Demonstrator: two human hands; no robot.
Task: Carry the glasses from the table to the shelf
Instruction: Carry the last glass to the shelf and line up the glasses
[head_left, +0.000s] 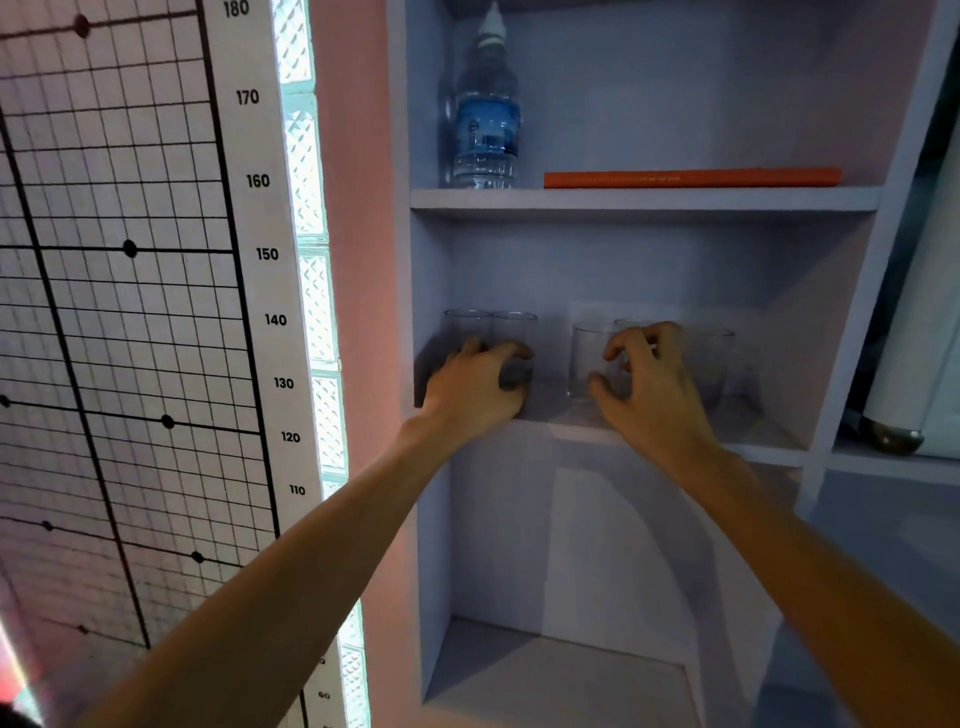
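Both arms reach into the middle compartment of the shelf (644, 200), where all the visible glasses stand upright on the board.

The left hand (475, 382) is curled around a clear glass (515, 338); the fingers wrap its front and the thumb lies on its right side, so this hand grips it. Just behind the knuckles, toward the left wall, a second glass (464, 326) stands touching or almost touching the first one; I cannot tell which.

The right hand (652, 379) is half open, with bent fingers and the thumb spread apart. One glass (587, 358) stands just left of its thumb and index finger; whether the fingertips touch it I cannot tell. Another glass (714, 364) stands just right of the hand, and the rim of one more shows behind the fingers.

Above both hands, on the upper board, there is a water bottle (487, 119) and a flat orange book (691, 177).
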